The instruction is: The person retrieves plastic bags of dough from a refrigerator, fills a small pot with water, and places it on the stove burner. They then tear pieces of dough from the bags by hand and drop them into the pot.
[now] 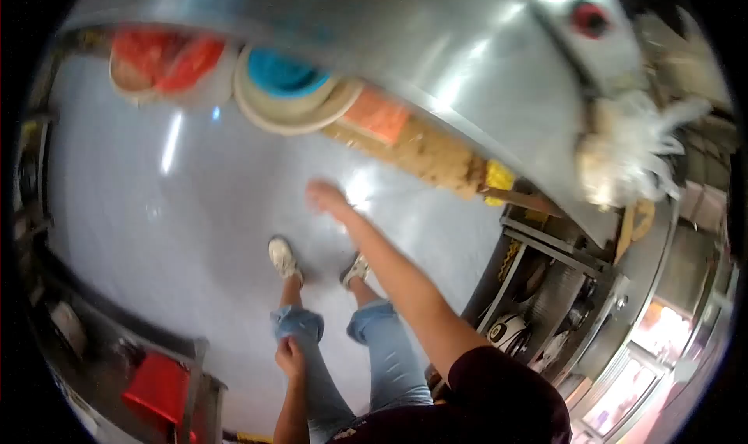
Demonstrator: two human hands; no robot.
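Observation:
My right hand point(327, 198) is stretched out over the grey floor, smeared by motion, so its fingers cannot be made out. Above it, under the edge of the steel table, are a blue basin point(284, 74) and a pale wide tub point(261, 113). My left hand point(290, 357) hangs beside my left thigh, close to the rolled-up jeans point(312, 374). Its fingers look loosely curled in, and nothing shows in them.
A steel table point(436, 70) curves across the top. Beneath it are a red plastic bag point(175, 58) and a brown speckled board or box point(421, 156). A metal shelf point(545, 249) stands at right, with white plastic bags point(631, 148) above. A red bin point(158, 389) sits lower left.

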